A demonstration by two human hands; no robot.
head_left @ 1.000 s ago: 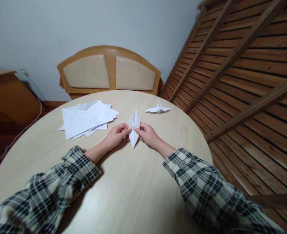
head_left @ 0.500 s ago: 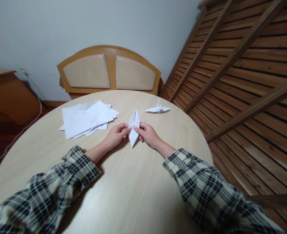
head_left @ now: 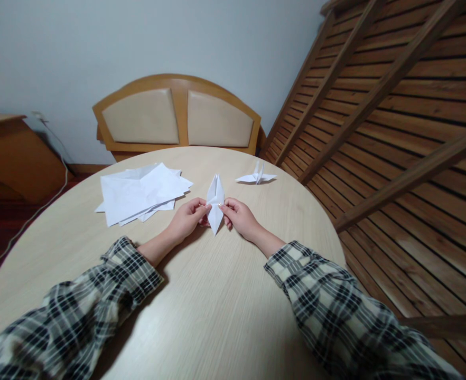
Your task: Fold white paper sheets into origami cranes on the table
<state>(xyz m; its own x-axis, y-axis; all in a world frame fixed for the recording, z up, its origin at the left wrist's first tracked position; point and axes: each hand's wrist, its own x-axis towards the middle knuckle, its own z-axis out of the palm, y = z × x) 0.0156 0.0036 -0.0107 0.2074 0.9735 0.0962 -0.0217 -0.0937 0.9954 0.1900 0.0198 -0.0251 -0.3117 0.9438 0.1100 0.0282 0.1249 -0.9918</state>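
A white folded paper (head_left: 216, 194), shaped like a narrow diamond with a split upper point, stands between my two hands over the table. My left hand (head_left: 189, 215) pinches its left edge, thumb in front and fingers curled behind. From the other side my right hand (head_left: 239, 216) grips the right edge, its thumb tip lying on the front face near the middle crease. The fingers behind the paper are partly hidden. A finished paper crane (head_left: 257, 175) with spread wings rests beyond my right hand.
Several white paper sheets (head_left: 138, 192) lie in a loose pile at the left of the round wooden table (head_left: 201, 306). Behind the table stands a padded headboard (head_left: 185, 113). Wooden slats (head_left: 395, 132) lean along the right side. A cable (head_left: 38, 211) runs down at the left.
The folded paper has turned a little more upright, shifted slightly left and up, and its faces have spread a bit. Both hands keep hold of it. The crane and the sheets have not moved.
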